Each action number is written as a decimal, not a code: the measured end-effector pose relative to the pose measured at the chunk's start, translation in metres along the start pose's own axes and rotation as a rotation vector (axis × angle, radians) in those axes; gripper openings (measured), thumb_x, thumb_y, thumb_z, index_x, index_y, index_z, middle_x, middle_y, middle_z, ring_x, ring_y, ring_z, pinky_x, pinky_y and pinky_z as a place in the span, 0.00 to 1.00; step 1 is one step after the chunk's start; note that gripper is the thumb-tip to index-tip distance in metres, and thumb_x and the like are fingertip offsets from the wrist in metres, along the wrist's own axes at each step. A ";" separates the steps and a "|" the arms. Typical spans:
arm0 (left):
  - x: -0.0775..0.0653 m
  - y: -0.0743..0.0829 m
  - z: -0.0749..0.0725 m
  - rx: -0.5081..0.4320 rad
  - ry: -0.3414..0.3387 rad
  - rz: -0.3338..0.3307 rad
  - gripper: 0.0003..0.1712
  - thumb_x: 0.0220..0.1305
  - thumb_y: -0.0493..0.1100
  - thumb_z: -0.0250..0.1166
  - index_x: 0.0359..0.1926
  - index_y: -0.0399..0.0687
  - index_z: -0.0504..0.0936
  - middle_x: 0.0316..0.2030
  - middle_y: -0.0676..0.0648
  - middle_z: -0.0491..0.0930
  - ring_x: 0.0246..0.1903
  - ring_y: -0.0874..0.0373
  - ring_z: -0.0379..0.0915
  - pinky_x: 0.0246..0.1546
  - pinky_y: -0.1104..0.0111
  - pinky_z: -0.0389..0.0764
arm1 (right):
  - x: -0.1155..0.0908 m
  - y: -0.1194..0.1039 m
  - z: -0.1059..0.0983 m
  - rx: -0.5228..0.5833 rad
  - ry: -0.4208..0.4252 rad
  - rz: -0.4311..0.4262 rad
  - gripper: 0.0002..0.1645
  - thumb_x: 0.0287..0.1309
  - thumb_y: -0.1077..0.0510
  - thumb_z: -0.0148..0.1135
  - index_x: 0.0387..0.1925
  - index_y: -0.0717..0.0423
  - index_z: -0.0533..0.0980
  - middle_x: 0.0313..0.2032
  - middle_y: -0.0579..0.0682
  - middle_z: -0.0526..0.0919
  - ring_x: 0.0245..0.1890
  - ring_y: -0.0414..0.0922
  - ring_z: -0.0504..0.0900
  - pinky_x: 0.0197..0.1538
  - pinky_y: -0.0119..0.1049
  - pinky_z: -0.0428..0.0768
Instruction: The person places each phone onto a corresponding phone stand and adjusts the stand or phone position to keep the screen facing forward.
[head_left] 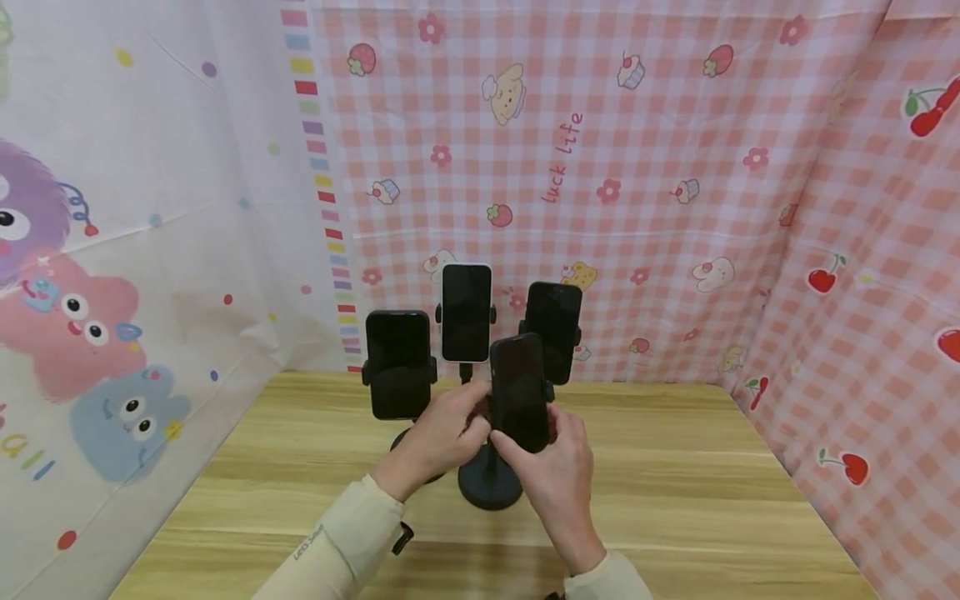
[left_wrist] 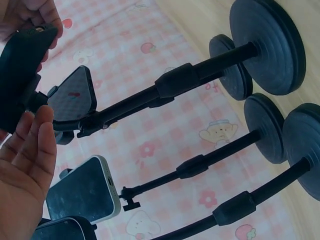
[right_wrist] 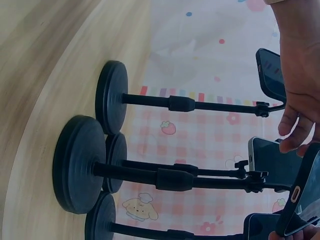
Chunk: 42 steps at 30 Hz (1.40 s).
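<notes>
A dark phone (head_left: 519, 392) stands nearly upright in the clamp of the front black phone stand (head_left: 491, 487), tilted slightly. My right hand (head_left: 558, 467) grips its lower part, thumb on the front lower left corner and fingers round the right edge. At the phone's left edge, my left hand (head_left: 450, 425) bends its fingers round the holder's side arm, which it mostly hides. In the left wrist view, my left hand's fingertips (left_wrist: 46, 112) are right at the holder behind the phone (left_wrist: 22, 65). The right wrist view shows the phone (right_wrist: 300, 195) at the right edge.
Three more phones stand in black holders behind: a dark one (head_left: 400, 364) at left, a white-framed one (head_left: 467, 312) in the middle and another dark one (head_left: 553, 332) at right. Their round bases crowd together on the wooden table (head_left: 675, 483). Printed cloth (head_left: 660, 233) hangs behind.
</notes>
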<state>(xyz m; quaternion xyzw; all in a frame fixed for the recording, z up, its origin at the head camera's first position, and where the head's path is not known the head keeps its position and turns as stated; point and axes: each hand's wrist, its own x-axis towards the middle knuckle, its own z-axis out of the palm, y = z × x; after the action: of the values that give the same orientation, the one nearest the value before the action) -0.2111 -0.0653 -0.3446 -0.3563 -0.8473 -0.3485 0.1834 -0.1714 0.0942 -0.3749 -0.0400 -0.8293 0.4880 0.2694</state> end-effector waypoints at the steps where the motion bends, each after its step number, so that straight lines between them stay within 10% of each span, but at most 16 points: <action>1: 0.000 0.001 0.000 -0.010 0.002 -0.012 0.08 0.63 0.40 0.58 0.44 0.49 0.77 0.25 0.54 0.73 0.24 0.64 0.67 0.23 0.69 0.75 | 0.000 0.000 0.000 -0.004 0.000 0.000 0.46 0.33 0.33 0.74 0.49 0.60 0.76 0.39 0.54 0.75 0.35 0.47 0.72 0.36 0.41 0.71; 7: 0.000 0.002 0.002 -0.044 0.025 -0.068 0.14 0.64 0.55 0.62 0.41 0.51 0.77 0.24 0.55 0.74 0.23 0.65 0.68 0.22 0.70 0.76 | 0.000 0.000 0.001 -0.013 0.031 -0.021 0.47 0.33 0.28 0.71 0.47 0.60 0.76 0.38 0.53 0.75 0.34 0.47 0.71 0.35 0.41 0.72; 22: -0.002 0.004 0.003 -0.074 0.083 -0.135 0.12 0.59 0.49 0.67 0.38 0.49 0.77 0.22 0.54 0.76 0.20 0.64 0.68 0.19 0.71 0.77 | 0.001 0.002 0.007 -0.024 0.096 -0.068 0.47 0.31 0.33 0.75 0.46 0.63 0.76 0.38 0.56 0.76 0.35 0.47 0.71 0.34 0.44 0.73; 29: 0.001 0.008 0.005 -0.072 0.121 -0.185 0.27 0.59 0.48 0.67 0.57 0.46 0.71 0.24 0.52 0.77 0.22 0.63 0.71 0.23 0.71 0.80 | 0.002 -0.001 0.007 -0.017 0.035 0.007 0.53 0.30 0.26 0.71 0.50 0.62 0.73 0.41 0.54 0.74 0.38 0.48 0.70 0.39 0.45 0.76; 42: 0.003 0.004 0.007 0.006 0.159 -0.120 0.26 0.64 0.40 0.63 0.59 0.36 0.68 0.24 0.48 0.77 0.17 0.64 0.67 0.16 0.72 0.76 | 0.026 0.005 -0.006 0.147 -0.102 -0.119 0.30 0.63 0.54 0.60 0.63 0.64 0.69 0.49 0.64 0.81 0.41 0.52 0.81 0.43 0.54 0.83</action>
<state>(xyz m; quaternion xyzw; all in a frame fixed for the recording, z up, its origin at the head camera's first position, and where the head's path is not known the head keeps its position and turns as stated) -0.2102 -0.0570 -0.3459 -0.2753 -0.8510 -0.3834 0.2302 -0.1915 0.1097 -0.3662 0.0540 -0.8049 0.5318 0.2577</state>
